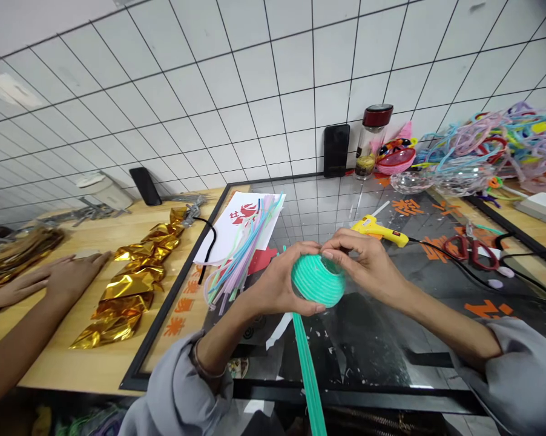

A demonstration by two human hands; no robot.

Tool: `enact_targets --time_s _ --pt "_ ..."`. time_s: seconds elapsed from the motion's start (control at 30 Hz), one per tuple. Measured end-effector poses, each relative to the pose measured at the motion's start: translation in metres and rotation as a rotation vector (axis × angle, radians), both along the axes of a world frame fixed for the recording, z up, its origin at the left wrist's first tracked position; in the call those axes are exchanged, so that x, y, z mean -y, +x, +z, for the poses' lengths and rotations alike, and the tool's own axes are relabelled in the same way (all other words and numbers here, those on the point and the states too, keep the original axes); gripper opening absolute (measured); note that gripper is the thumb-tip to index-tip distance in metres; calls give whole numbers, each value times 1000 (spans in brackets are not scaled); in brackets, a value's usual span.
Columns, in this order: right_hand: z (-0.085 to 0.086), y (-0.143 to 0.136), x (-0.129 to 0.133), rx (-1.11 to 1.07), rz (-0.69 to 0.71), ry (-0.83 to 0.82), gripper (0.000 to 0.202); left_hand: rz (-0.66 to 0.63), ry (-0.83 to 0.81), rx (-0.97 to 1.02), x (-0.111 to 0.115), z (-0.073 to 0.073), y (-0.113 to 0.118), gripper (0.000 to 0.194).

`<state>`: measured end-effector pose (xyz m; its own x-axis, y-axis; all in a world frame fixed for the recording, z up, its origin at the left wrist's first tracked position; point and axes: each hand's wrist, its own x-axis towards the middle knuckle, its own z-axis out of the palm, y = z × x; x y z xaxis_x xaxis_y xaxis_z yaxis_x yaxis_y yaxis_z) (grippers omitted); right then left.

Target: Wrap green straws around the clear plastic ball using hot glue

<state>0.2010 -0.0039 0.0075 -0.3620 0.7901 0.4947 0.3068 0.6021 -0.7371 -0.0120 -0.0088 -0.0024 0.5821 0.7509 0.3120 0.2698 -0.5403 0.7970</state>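
A rounded, hollow coil of green pipe cleaners [322, 284] is held up over the dark glass board. My left hand [279, 281] wraps around its left side, thumb beneath and fingers at the top. At the upper rim my right hand [357, 257] has its thumb and fingertips pinched together against the coil. What exactly lies between those fingertips is partly hidden. Below the coil, a flat band of green pipe cleaners [308, 375] hangs over the board's front edge. Just beyond my right hand lies a yellow glue gun [379, 230].
Left of the coil, loose pastel pipe cleaners [248, 248] lie on white paper [209, 242]. Red-handled scissors [470, 251] and cords sit at right. A glass bottle [370, 145] and phone [336, 150] stand by the wall. Another person's hands [73, 275] rest near gold foil [128, 284].
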Motion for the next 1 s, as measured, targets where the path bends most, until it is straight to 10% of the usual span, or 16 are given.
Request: enact_targets --time_s 0.23,0.37,0.57,1.0 --pt "0 33 -24 127 -271 128 30 -6 -15 -11 -2 -1 -2 81" --pt "-8 63 -45 694 -629 -31 36 2 -79 9 -5 -2 -7 83" --pt "-28 78 -55 961 -680 -145 49 -11 -143 16 -14 -3 -16 85" --pt "-23 74 -55 642 -771 -10 37 -73 -160 43 -21 -7 -24 85"
